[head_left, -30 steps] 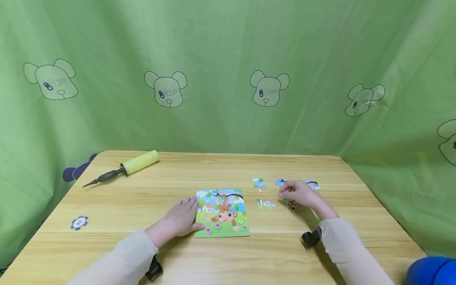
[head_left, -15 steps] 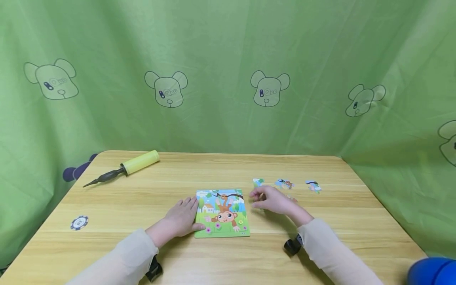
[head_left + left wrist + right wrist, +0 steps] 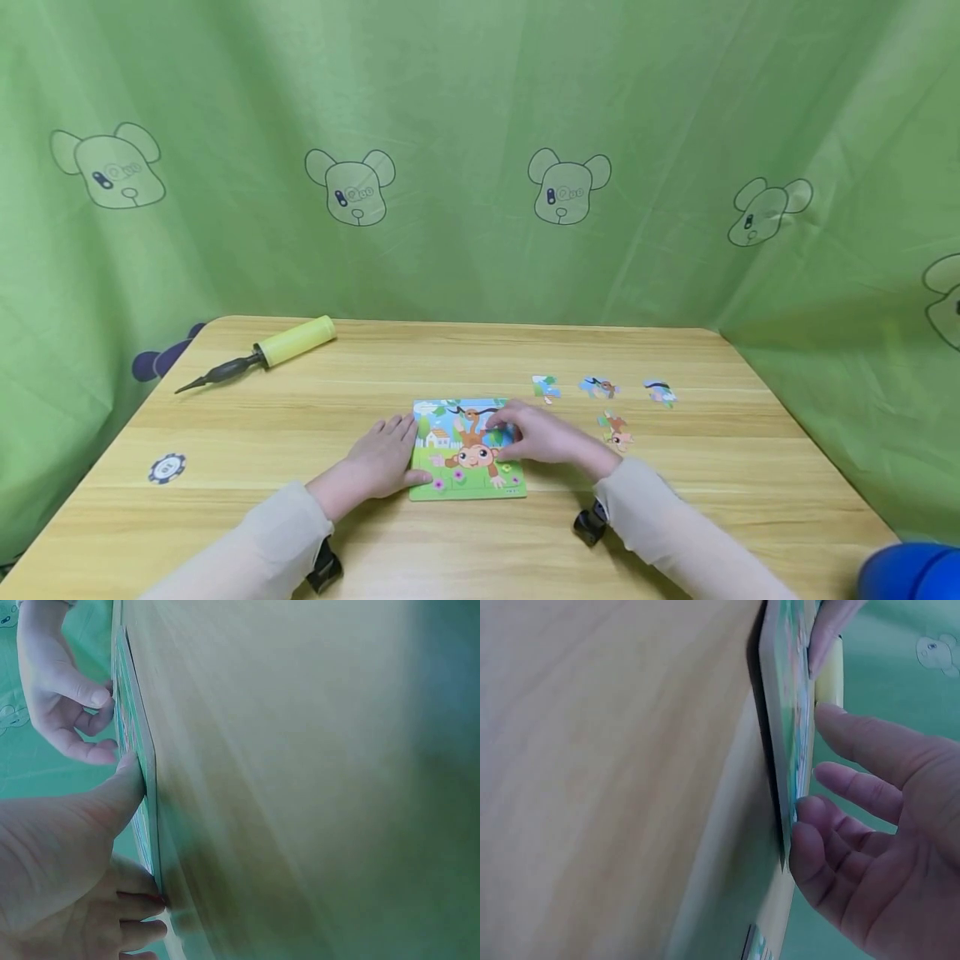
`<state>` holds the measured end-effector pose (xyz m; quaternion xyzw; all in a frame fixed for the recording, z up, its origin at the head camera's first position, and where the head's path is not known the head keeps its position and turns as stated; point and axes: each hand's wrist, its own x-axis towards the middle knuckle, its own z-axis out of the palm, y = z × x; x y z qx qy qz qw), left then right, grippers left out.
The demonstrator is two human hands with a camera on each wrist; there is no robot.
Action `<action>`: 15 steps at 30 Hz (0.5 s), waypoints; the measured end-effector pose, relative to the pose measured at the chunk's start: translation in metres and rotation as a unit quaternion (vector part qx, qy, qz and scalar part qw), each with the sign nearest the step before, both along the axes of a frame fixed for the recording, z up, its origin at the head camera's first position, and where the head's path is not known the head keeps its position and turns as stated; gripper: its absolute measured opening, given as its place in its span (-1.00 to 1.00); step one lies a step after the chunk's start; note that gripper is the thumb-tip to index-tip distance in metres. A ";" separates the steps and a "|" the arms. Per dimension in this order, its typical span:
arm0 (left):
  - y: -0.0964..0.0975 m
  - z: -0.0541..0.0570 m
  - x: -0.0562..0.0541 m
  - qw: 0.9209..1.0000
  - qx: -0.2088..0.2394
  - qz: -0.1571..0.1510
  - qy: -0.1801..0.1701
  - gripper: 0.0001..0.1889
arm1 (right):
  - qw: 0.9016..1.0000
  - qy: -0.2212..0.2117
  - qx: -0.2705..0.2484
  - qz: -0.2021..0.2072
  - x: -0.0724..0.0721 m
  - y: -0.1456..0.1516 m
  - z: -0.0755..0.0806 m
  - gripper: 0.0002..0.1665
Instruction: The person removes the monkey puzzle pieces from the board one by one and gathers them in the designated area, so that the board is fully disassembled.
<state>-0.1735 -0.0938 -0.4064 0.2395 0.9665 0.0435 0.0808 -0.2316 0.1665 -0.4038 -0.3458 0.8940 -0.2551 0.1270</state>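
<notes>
A square jigsaw puzzle (image 3: 468, 479) with a monkey picture lies flat on the table in front of me. My left hand (image 3: 378, 458) rests along its left edge, fingers straight. In the left wrist view, the thumb (image 3: 124, 787) lies on the puzzle's face. My right hand (image 3: 542, 435) reaches over the puzzle's right side, fingers bent. The right wrist view shows its thumb (image 3: 866, 739) apart from the fingers, fingertips close at the puzzle's surface and nothing seen between them. A loose monkey-face puzzle piece (image 3: 617, 433) lies right of that hand.
Loose puzzle pieces lie behind the right hand: a blue-green piece (image 3: 546, 386), a branch piece (image 3: 598, 387) and another (image 3: 660, 392). A yellow hand pump (image 3: 296, 343) lies at the back left, a poker chip (image 3: 167, 469) at the left. A blue object (image 3: 909, 573) stands front right.
My right hand has left the monkey-face piece and moved left onto the puzzle's right side, uncovering pieces behind it. The house piece's spot is now behind that hand. The left hand stays put.
</notes>
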 end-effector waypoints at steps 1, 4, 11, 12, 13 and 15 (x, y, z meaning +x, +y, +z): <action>0.000 0.000 0.000 1.000 0.000 0.000 0.000 -0.14 | 1.000 0.001 0.004 0.002 0.001 -0.002 0.000 -0.58; 0.000 -0.001 0.000 1.000 -0.001 -0.001 0.000 -0.14 | 1.000 0.002 0.013 0.007 0.002 -0.007 0.000 -0.58; -0.001 0.000 0.000 1.000 0.003 -0.003 0.002 -0.14 | 0.999 0.008 0.032 0.000 0.003 -0.012 0.002 -0.54; -0.001 0.000 0.000 1.000 0.004 -0.003 0.002 -0.14 | 0.999 0.008 0.034 -0.001 0.003 -0.013 0.002 -0.54; -0.001 0.000 0.000 1.000 0.004 -0.003 0.001 -0.14 | 0.999 0.007 0.035 -0.002 0.003 -0.013 0.002 -0.53; -0.001 0.000 0.000 1.000 0.003 -0.003 0.001 -0.14 | 0.999 0.005 0.039 -0.006 0.002 -0.014 0.002 -0.52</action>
